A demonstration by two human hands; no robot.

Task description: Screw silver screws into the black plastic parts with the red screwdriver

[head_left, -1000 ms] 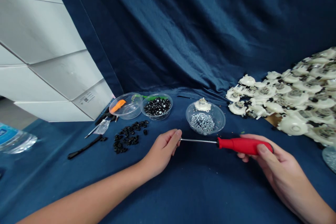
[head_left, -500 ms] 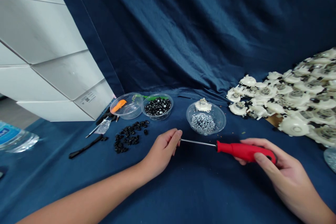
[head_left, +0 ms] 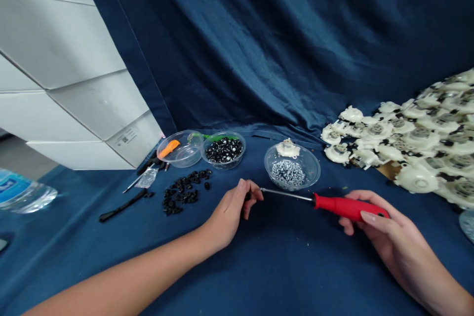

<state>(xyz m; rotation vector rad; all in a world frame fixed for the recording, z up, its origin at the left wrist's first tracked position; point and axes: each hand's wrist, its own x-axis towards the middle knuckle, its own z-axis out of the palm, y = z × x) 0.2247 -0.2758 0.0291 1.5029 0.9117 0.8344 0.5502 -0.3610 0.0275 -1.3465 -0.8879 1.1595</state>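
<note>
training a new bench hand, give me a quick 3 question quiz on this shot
1. True or false: the right hand holds the red screwdriver by its handle.
2. What touches the screwdriver's tip? A) left hand B) water bottle C) white box
3. What fills the clear bowl nearest the shaft?

Key: 1 true. 2 A. 3 small silver screws.

On the counter (head_left: 281,266), three bowls stand in a row behind the screwdriver (head_left: 326,201), loose parts (head_left: 183,191) lie to its left, and a pile of housings (head_left: 414,143) sits to its right.
</note>
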